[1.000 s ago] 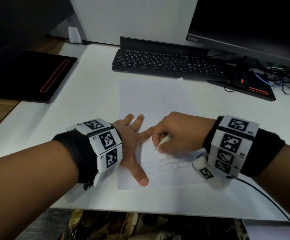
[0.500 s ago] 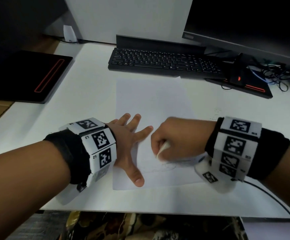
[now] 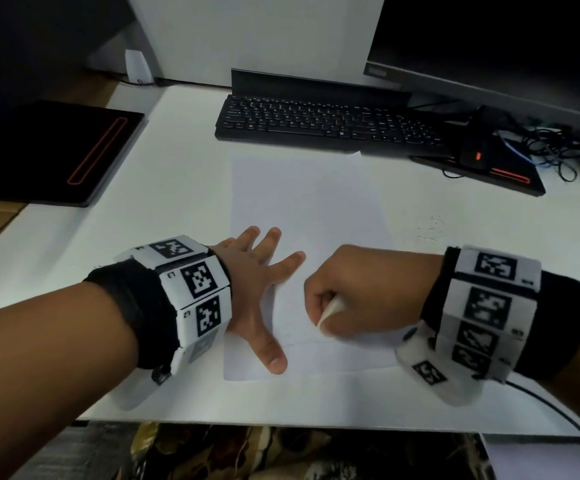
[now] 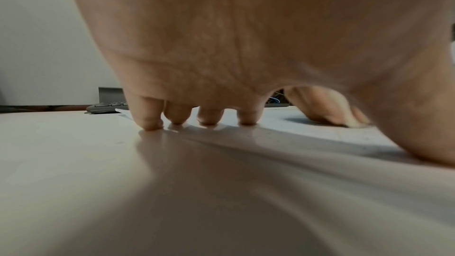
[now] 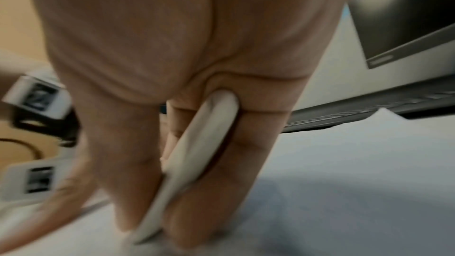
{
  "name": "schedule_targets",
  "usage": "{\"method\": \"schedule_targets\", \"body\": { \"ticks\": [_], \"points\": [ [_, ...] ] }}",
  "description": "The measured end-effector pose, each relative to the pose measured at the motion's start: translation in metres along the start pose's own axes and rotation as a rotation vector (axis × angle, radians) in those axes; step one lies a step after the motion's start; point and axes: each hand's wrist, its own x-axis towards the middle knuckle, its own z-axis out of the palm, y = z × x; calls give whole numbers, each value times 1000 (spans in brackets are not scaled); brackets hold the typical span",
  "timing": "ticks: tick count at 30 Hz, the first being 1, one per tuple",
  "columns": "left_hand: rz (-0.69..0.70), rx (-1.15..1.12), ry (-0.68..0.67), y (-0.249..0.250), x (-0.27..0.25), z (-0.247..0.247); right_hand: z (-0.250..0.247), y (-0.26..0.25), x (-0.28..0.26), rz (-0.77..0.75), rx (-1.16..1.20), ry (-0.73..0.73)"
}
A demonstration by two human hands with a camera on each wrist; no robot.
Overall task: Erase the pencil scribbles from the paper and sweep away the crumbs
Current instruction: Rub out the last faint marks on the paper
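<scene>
Scribbles point(image 3: 302, 336) look fainter than a second ago and the right hand point(image 3: 361, 296) has slid toward the near edge of the sheet, eraser down. Counter point(image 3: 177, 202) is white; the paper point(image 3: 306, 209) lies flat on it in front of the keyboard point(image 3: 326, 123). Left hand point(image 3: 257, 292) is spread flat, fingers point(image 4: 209, 117) and thumb pressing the paper's left edge, little finger off on the counter. Right hand pinches the white eraser point(image 5: 189, 163) between thumb and fingers, tip on the sheet over the leftover lines. Risks: only one edge is pinned, so a hard stroke toward the left hand could buckle or tear the paper; rubbing near the free bottom edge could crease it; faint lines may get missed. Crumbs point(image 3: 430, 230) sit on the counter right of the sheet, not yet swept.
</scene>
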Motion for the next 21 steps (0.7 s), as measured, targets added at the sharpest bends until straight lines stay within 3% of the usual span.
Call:
{"method": "schedule_targets", "body": {
  "ticks": [3,8,12,15,21],
  "points": [
    [-3,-4,4,0,0,0,-11,14,-2,107,18,82],
    [0,15,-1,0,1,-1,0,3,-2,12,10,6],
    [-11,-2,4,1,0,-1,-14,23,1,135,41,91],
    [-12,12,12,4,-3,-3,-12,23,2,140,19,70],
    [46,54,154,25,3,-20,-12,21,2,159,18,75]
  ]
}}
